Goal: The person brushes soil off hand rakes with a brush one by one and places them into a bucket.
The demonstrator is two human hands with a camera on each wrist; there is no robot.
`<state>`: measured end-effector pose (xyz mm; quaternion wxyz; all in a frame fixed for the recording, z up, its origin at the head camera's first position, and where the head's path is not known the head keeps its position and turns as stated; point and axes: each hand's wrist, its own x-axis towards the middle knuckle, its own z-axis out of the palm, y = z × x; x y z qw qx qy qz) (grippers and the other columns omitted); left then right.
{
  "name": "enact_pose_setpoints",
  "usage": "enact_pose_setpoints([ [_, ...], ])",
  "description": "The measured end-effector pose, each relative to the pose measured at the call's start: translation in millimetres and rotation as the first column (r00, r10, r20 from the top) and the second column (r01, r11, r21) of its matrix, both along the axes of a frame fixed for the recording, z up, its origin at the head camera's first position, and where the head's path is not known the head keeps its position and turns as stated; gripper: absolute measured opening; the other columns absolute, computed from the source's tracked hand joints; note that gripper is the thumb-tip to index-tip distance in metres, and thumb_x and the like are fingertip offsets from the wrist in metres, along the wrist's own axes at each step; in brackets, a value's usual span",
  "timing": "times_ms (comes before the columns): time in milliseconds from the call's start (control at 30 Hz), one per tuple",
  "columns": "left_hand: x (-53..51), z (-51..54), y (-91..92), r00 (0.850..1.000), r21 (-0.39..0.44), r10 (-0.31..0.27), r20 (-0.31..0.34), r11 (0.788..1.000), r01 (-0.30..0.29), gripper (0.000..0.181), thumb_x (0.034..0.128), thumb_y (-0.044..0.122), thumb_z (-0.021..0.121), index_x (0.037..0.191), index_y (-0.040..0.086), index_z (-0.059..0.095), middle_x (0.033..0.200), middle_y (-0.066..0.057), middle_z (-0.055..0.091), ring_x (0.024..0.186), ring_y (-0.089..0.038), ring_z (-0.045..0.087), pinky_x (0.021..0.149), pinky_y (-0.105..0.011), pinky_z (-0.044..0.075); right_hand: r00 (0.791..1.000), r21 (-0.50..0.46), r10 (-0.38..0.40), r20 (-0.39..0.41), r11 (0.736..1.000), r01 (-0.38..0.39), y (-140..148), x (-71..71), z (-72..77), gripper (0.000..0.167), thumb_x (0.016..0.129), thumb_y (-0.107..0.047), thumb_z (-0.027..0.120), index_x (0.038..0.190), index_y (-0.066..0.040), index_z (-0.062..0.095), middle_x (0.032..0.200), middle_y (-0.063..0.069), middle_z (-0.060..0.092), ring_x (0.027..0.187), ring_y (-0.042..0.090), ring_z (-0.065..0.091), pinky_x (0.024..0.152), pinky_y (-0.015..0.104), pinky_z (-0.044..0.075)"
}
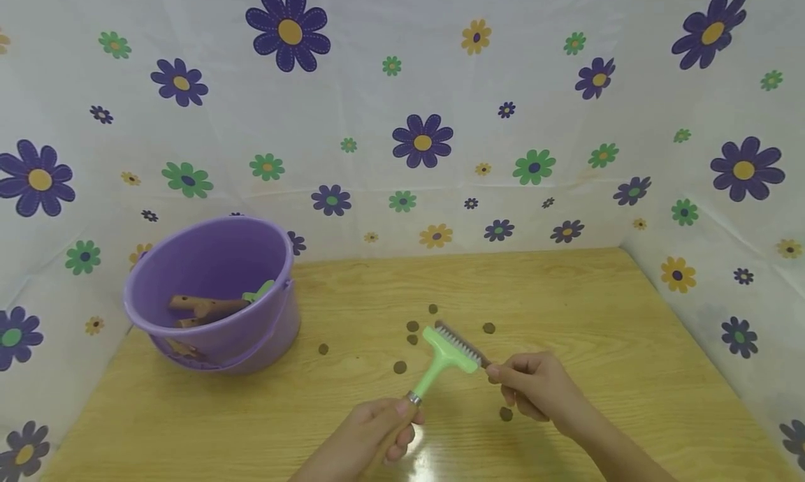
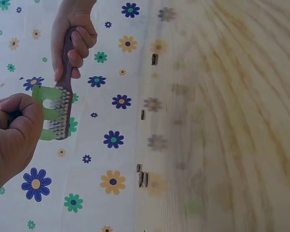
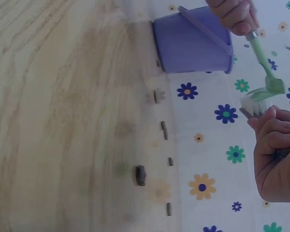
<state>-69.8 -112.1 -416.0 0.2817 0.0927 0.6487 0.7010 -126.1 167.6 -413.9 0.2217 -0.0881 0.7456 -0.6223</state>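
My left hand (image 1: 377,429) grips the wooden handle of a small green hand rake (image 1: 429,378), its head raised over the table. A brown brush (image 2: 66,65) with white bristles is held by its handle in my right hand (image 1: 544,391). The bristles lie against the rake's head, between its broad tines in the left wrist view. From the right wrist camera, the right fingers partly cover the brush, and the rake (image 3: 261,55) slants down to meet its bristles. Several flat, dark brown pieces (image 1: 400,367) are scattered on the table beneath.
A purple bucket (image 1: 283,328) stands on the left of the wood-grain table (image 1: 566,293). Inside it lie brown wood-like pieces (image 1: 216,307) and a green item (image 1: 259,291). A flower-printed white sheet (image 1: 352,105) encloses the back and sides.
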Motion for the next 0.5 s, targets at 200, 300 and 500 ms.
enact_pose_setpoints([
  [200,-4.0,1.2,-6.1,1.0,-0.029,0.029,-0.008,0.999,-0.029,0.045,0.0982,0.042,0.044,0.107,0.0,0.058,0.076,0.004,0.05,0.066,-0.007,0.046,0.07,-0.024,0.042,0.995,0.084,-0.083,0.059,0.993,0.077,-1,-1.1,-21.4,0.04,0.09,-0.03,0.064,0.086,0.01,0.062,0.056,-0.003,0.054,0.037,0.001,0.028,0.036,0.014,0.023],
  [300,-4.7,4.8,-16.4,0.997,-0.088,0.064,-0.034,0.994,-0.067,0.048,0.0985,0.044,0.043,0.11,-0.001,0.058,0.076,0.003,0.05,0.067,-0.007,0.047,0.068,-0.024,0.042,0.991,0.093,-0.116,0.063,0.99,0.109,1,-1.0,-29.3,0.041,0.089,-0.03,0.065,0.089,0.011,0.062,0.057,-0.001,0.055,0.037,0.002,0.028,0.036,0.015,0.022],
  [500,-2.6,21.3,-44.3,0.967,-0.254,0.237,-0.09,0.934,-0.252,0.046,0.0985,0.046,0.041,0.112,0.005,0.059,0.075,0.0,0.051,0.058,-0.007,0.041,0.049,-0.018,0.033,0.982,0.208,-0.17,-0.077,0.961,0.183,8,-0.2,-32.1,0.041,0.09,-0.033,0.064,0.092,0.009,0.064,0.06,0.002,0.057,0.039,0.003,0.031,0.036,0.014,0.025],
])
